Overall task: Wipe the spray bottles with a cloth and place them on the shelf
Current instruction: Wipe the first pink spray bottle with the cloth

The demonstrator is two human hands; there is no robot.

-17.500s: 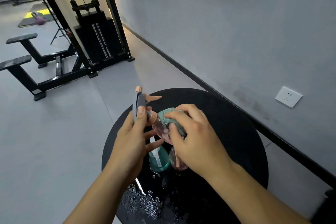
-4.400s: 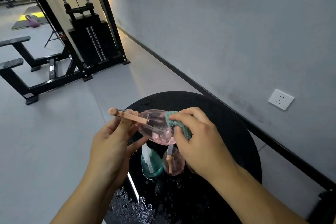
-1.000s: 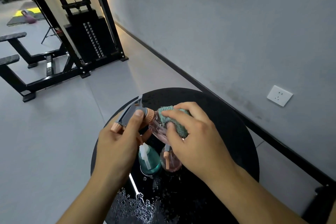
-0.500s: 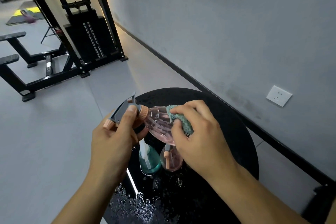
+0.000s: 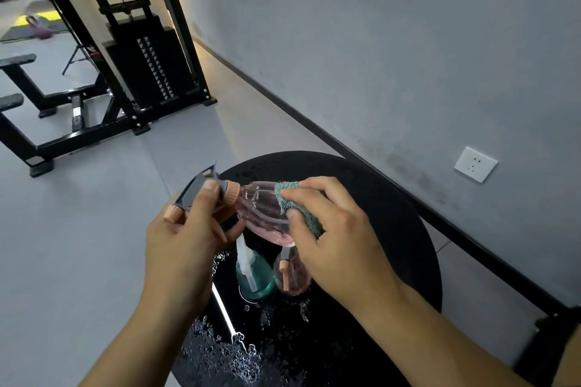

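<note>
I hold a clear pink spray bottle (image 5: 261, 214) on its side above the round black table (image 5: 393, 207). My left hand (image 5: 185, 242) grips its grey and peach spray head, which points left. My right hand (image 5: 333, 229) pinches a teal cloth (image 5: 298, 207) against the bottle's body. Below them, a teal spray bottle (image 5: 254, 273) and a second pink spray bottle (image 5: 290, 273) stand upright on the table, side by side. No shelf is in view.
Water drops cover the table's near part (image 5: 226, 352). A grey wall with a white socket (image 5: 475, 164) runs along the right. A black cable weight machine (image 5: 141, 66) and bench frame (image 5: 37, 122) stand on the grey floor at the back left.
Over the last second the bottle has tipped flatter, its spray head swinging left. The cloth has slid along the body away from the neck.
</note>
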